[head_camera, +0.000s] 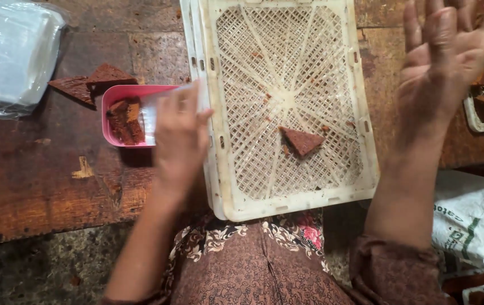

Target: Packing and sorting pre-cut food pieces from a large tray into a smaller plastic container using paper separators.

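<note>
One brown cake wedge (302,140) mid-crate (287,197), between left hand (181,131) pinching clear pink-tub (119,96) lid and raised, spread right hand (439,62).

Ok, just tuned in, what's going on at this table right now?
A person sits at a worn wooden table. The left hand holds a clear lid at a pink container with brown cake pieces inside. The right hand is raised, open and empty. One triangular cake slice lies in the white lattice tray.
</note>
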